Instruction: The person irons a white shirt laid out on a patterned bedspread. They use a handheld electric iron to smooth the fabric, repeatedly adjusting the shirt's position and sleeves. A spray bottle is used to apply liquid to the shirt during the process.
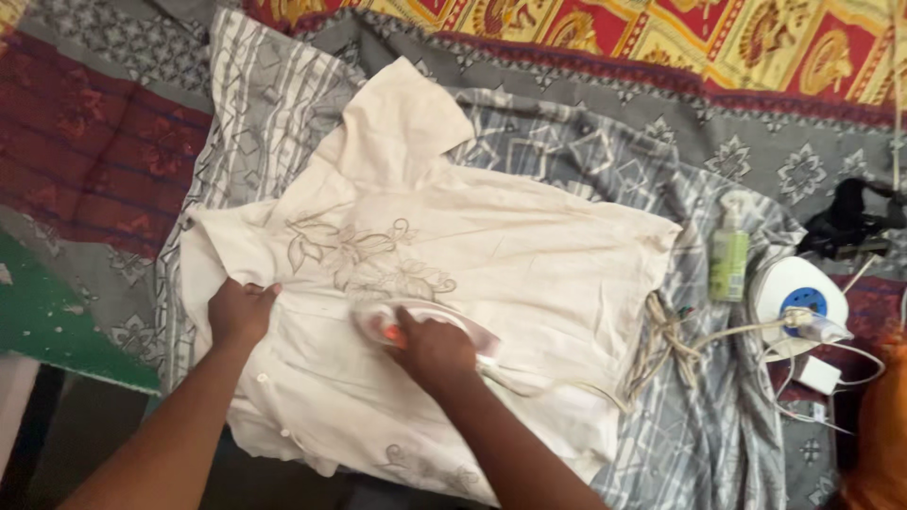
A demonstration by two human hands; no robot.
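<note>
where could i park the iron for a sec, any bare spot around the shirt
Bare grey patterned sheet lies above the bottle, below the red and yellow cloth. Striped cloth left of the shirt collar is free too. It is crowded at right: cord, white round device, black item. Right hand grips the iron; left hand presses the shirt.

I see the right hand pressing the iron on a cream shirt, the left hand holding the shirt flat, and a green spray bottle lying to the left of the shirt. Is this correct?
Not quite. The head view shows the green spray bottle lying to the right of the cream shirt, not the left. The rest holds: the right hand presses the iron, and the left hand holds the shirt flat.
</note>
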